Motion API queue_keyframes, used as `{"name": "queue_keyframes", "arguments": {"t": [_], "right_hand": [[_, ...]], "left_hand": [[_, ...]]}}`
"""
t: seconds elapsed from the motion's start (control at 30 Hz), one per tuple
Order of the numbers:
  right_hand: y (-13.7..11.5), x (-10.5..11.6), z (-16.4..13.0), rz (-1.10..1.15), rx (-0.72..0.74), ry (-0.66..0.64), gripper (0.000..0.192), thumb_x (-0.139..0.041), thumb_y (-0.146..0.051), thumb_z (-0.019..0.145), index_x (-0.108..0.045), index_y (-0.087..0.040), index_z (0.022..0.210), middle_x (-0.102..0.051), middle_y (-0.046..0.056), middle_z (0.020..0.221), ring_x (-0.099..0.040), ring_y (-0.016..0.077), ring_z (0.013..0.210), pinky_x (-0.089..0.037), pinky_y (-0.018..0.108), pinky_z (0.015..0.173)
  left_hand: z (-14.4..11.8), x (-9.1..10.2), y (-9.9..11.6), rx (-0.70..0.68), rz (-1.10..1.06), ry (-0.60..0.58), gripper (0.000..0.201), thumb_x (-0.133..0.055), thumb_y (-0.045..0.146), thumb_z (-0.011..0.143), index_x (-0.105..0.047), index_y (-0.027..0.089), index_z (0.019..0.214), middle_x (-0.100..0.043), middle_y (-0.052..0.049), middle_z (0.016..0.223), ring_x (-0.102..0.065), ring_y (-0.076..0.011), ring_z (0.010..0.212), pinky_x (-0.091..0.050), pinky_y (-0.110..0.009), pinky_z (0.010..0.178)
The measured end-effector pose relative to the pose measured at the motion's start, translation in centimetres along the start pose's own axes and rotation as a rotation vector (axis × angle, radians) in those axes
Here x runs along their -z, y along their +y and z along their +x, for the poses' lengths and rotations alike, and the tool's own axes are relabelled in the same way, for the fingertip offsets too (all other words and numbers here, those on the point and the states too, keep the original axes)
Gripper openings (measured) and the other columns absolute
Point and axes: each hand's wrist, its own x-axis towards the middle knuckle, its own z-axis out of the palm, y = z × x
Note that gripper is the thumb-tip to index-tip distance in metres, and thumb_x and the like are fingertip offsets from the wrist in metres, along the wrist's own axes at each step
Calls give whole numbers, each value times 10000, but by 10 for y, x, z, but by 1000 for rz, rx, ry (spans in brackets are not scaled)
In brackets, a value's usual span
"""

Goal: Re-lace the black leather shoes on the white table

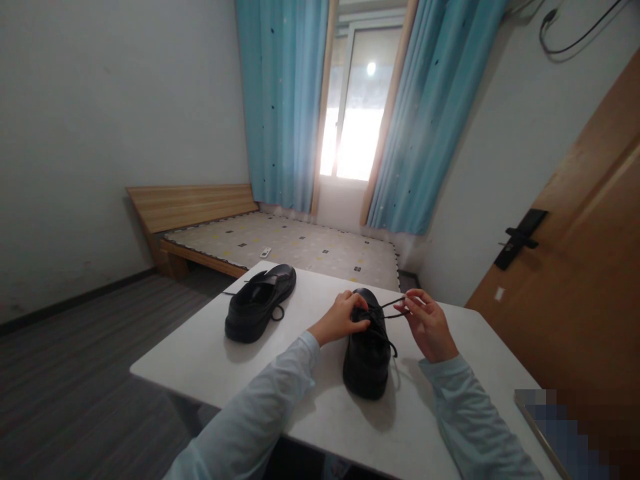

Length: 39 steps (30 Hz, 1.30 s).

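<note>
A black lace-up shoe [367, 363] stands on the white table in front of me, its heel towards me. My left hand [344, 317] grips its upper at the lacing, thumb and fingers bent over the tongue area; the fingertips are partly hidden against the dark leather. To the right of the shoe, my right hand [427, 321] pinches a black shoelace [393, 303], drawn out sideways from the eyelets. Another length of lace hangs down the shoe's right side. The other black shoe [250, 313] sits further left, untouched, its lace loose beside it.
Both shoes rest on the white table [200, 357]. Beyond it is a bed [310, 250] with a patterned mattress and a small white object [265, 253] on top. A wooden door [575, 267] stands at the right, and blue curtains [285, 100] flank the window.
</note>
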Motion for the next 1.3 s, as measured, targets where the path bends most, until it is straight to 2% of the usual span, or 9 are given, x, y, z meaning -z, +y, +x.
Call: {"name": "queue_keyframes", "arguments": {"t": [0.13, 0.23, 0.47, 0.6, 0.77, 0.83, 1.03, 1.3], "right_hand": [[0, 6, 4, 24, 32, 84, 248, -760, -290, 584, -604, -217, 763, -559, -39, 714, -551, 100, 674, -526, 288, 723], [4, 13, 8, -73, 91, 136, 242, -739, -299, 598, -603, -212, 778, -550, -39, 714, -537, 102, 674, -516, 290, 701], [21, 26, 13, -812, 277, 187, 127, -590, -268, 695, -576, -180, 786, -576, 36, 796, -525, 163, 679, -469, 349, 662], [25, 19, 7, -992, 398, 74, 144, -547, -285, 748, -583, -184, 843, -571, 64, 890, -544, 199, 783, -470, 379, 725], [29, 10, 1, -1002, 403, -242, 280, -591, -358, 759, -590, -219, 1001, -581, 81, 1071, -528, 245, 1041, -443, 416, 875], [31, 8, 0, -988, 398, -316, 334, -604, -364, 752, -585, -227, 1056, -583, 81, 1114, -524, 246, 1079, -411, 429, 936], [37, 6, -2, -946, 322, -407, 349, -582, -365, 778, -593, -233, 1101, -582, 83, 1198, -519, 246, 1135, -375, 441, 993], [36, 6, -2, -943, 283, -399, 350, -590, -370, 770, -607, -227, 1090, -600, 83, 1184, -528, 247, 1129, -369, 452, 998]], "left_hand": [[0, -1, -1, -3, 0, 0, 266, -646, 251, 673, -574, 178, 919, -512, -61, 971, -464, -211, 975, -410, -353, 879], [0, -1, -2, -4, 2, 0, 267, -650, 250, 671, -576, 179, 918, -513, -63, 977, -461, -215, 986, -413, -354, 877], [0, -2, -4, -32, -13, 7, 278, -667, 291, 677, -583, 180, 918, -525, -59, 958, -480, -204, 962, -434, -327, 833], [2, -1, -5, -31, -44, 27, 261, -628, 372, 731, -591, 168, 889, -547, -55, 919, -508, -180, 896, -444, -291, 767], [4, -1, -7, 22, -85, 49, 219, -591, 371, 768, -608, 160, 825, -563, -33, 848, -531, -143, 784, -443, -254, 695], [4, -1, -7, 35, -80, 53, 203, -612, 359, 751, -620, 162, 798, -560, -30, 844, -533, -138, 773, -444, -248, 688], [4, -1, -8, 48, -71, 58, 185, -624, 344, 739, -647, 166, 783, -562, -31, 834, -537, -138, 768, -449, -247, 685], [5, -4, -10, 13, -68, 94, 141, -614, 302, 757, -622, 162, 765, -568, -32, 823, -534, -152, 809, -438, -247, 694]]}}
